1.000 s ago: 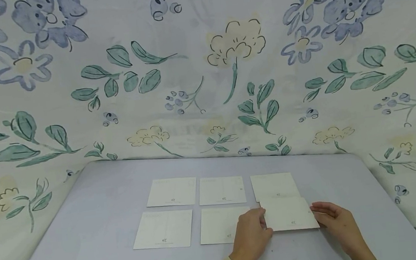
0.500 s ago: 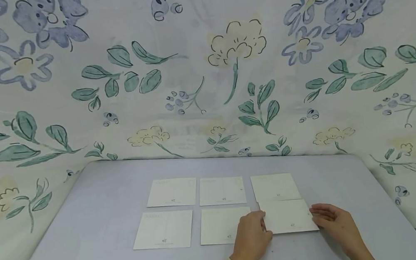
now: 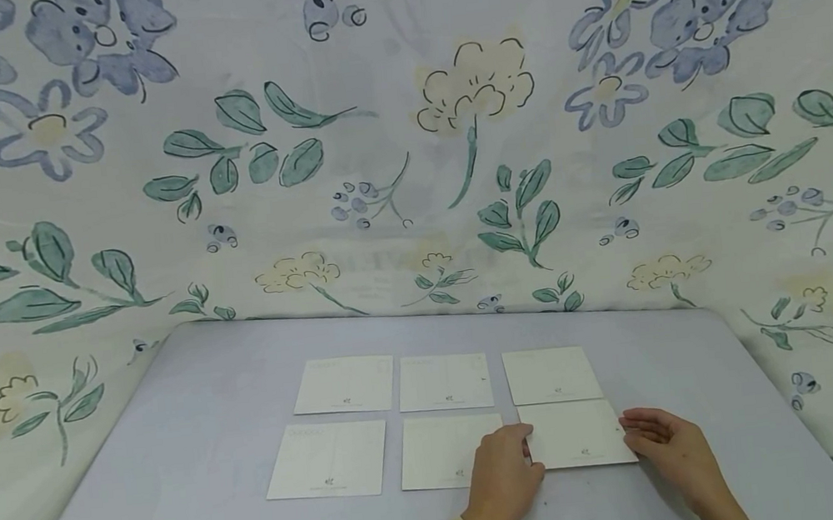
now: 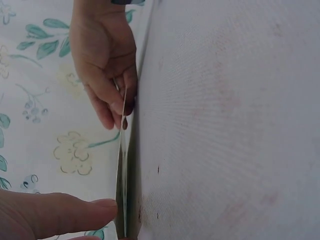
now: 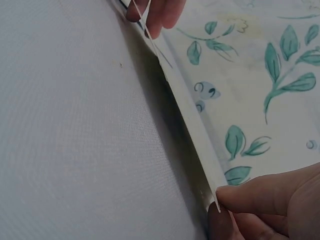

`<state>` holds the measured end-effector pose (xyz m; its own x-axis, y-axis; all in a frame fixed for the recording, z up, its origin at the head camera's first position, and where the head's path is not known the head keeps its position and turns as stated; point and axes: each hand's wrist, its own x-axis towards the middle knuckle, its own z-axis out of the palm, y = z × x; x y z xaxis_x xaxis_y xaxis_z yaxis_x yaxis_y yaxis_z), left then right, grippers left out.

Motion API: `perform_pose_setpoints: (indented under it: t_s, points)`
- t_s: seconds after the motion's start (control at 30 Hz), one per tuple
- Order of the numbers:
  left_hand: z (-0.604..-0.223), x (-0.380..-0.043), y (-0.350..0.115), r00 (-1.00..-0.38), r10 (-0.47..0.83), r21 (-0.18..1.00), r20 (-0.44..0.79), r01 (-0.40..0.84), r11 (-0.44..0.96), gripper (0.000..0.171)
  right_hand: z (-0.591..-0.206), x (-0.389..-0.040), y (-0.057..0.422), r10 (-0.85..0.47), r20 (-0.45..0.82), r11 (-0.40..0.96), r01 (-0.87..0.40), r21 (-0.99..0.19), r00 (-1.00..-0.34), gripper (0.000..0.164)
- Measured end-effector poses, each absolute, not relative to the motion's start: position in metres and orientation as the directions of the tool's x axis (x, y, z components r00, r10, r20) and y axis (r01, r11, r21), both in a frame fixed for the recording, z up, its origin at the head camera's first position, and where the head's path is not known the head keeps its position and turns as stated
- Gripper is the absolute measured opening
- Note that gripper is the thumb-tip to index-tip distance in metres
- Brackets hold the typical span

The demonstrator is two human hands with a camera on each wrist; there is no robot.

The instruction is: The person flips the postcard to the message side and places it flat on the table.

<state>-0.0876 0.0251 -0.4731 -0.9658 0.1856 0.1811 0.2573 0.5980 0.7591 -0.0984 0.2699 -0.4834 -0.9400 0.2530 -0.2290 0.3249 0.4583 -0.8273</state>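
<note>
A cream postcard (image 3: 578,433) with a small printed mark lies at the front right of the set, its near edge raised slightly off the table. At its left edge my left hand (image 3: 501,482) grips it, the thumb (image 4: 95,214) on one face in the left wrist view. My right hand (image 3: 680,456) pinches the right edge; in the right wrist view the thumb (image 5: 250,195) and a finger take the corner between them. Directly behind, another postcard (image 3: 551,375) meets its far edge. Part of the front middle postcard (image 3: 442,450) is hidden by my left hand.
Three more postcards stand to the left: back middle (image 3: 443,381), back left (image 3: 346,384) and front left (image 3: 328,459). All rest on a pale table (image 3: 179,450). Beyond its far edge hangs a flower-patterned cloth (image 3: 389,129).
Both hands have drawn the held postcard slightly towards me and left. It overlapped the postcard behind it before; now their edges meet. The other postcards have stayed put.
</note>
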Motion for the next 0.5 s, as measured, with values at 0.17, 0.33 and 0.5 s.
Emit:
perform_pose_setpoints:
  t_s: [0.17, 0.33, 0.5]
  points:
    - [-0.4722, -0.0869, 0.025, -0.967, 0.184, 0.753, 0.179, 0.255, 0.607, 0.034, -0.4838, -0.0985, 0.27, 0.249, -0.225, 0.459, 0.319, -0.829, -0.942, 0.04]
    - [-0.4724, -0.0874, 0.0252, -0.967, 0.188, 0.752, 0.17, 0.251, 0.61, 0.034, -0.4839, -0.0979, 0.2698, 0.241, -0.211, 0.475, 0.304, -0.826, -0.947, 0.039]
    - [-0.4733, -0.0876, 0.0257, -0.968, 0.187, 0.743, 0.168, 0.249, 0.621, 0.034, -0.4836, -0.0976, 0.2689, 0.244, -0.204, 0.483, 0.301, -0.822, -0.948, 0.039]
